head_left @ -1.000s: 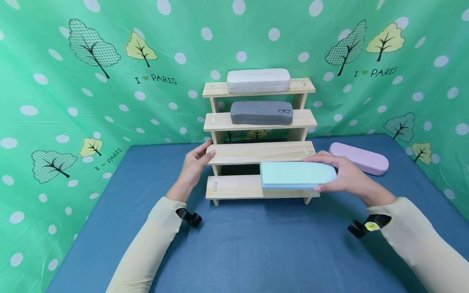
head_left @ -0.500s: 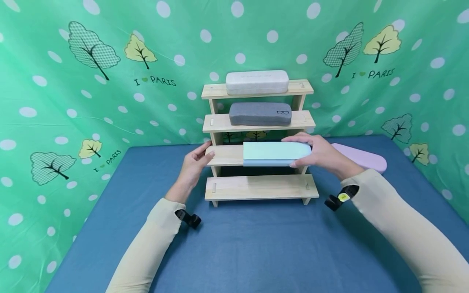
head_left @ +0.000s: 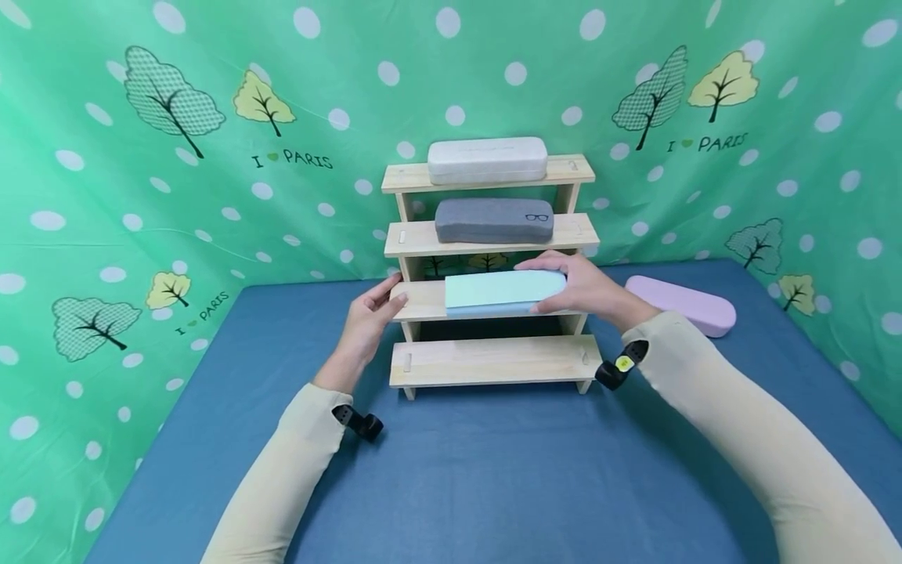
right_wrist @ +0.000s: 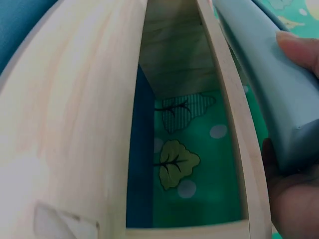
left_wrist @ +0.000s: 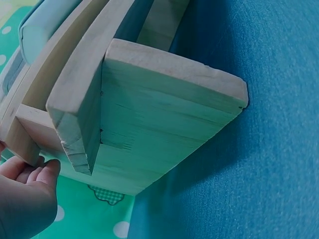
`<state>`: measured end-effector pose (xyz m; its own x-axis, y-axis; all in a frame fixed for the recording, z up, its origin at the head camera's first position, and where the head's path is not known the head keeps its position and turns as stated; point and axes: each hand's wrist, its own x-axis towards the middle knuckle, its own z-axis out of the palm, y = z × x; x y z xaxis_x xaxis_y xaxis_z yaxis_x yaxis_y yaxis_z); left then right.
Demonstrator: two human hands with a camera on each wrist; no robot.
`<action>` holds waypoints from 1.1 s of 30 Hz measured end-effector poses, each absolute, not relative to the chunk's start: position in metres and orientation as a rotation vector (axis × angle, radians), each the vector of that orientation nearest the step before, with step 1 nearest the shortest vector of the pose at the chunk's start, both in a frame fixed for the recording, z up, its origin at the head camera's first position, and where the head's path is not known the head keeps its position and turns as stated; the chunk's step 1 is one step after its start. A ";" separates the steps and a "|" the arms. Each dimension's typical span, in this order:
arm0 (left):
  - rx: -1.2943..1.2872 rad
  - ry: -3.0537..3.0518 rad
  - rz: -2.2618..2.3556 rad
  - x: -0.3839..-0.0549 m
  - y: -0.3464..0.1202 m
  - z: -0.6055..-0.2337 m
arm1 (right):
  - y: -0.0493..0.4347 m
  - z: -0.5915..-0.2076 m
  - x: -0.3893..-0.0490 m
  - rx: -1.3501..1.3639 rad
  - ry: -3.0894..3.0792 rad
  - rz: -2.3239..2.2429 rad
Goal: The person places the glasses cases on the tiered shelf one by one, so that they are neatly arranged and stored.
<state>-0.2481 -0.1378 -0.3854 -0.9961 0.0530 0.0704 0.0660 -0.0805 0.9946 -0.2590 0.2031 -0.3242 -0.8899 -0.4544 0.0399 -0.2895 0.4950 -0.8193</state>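
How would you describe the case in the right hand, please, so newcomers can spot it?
Find the wooden rack on the blue table. At its second-lowest shelf, the right hand holds the case: light blue, unlike the white case, grey case and purple case.

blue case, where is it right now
Mid-frame in the head view, the blue case is in the right hand, at the third shelf down, one tier below the gray case.
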 end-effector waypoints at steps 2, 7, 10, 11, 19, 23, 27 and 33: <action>-0.143 -2.126 -2.297 -0.248 -0.138 -0.385 | 0.200 -0.324 -0.259 -0.656 2.561 -1.337; -0.152 -2.137 -2.295 -0.248 -0.138 -0.386 | 0.195 -0.327 -0.261 -0.631 2.556 -1.337; -0.155 -2.137 -2.295 -0.247 -0.138 -0.386 | 0.192 -0.329 -0.263 -0.623 2.544 -1.350; -0.159 -2.138 -2.294 -0.247 -0.138 -0.386 | 0.191 -0.329 -0.263 -0.617 2.543 -1.357; -0.157 -2.144 -2.287 -0.247 -0.138 -0.385 | 0.190 -0.329 -0.263 -0.578 2.545 -1.364; -0.143 -2.142 -2.286 -0.247 -0.138 -0.385 | 0.190 -0.329 -0.264 -0.586 2.535 -1.369; -0.149 -2.130 -2.292 -0.248 -0.138 -0.386 | 0.190 -0.328 -0.265 -0.603 2.533 -1.355; -0.166 -2.104 -2.317 -0.248 -0.139 -0.388 | 0.190 -0.328 -0.267 -0.601 2.555 -1.320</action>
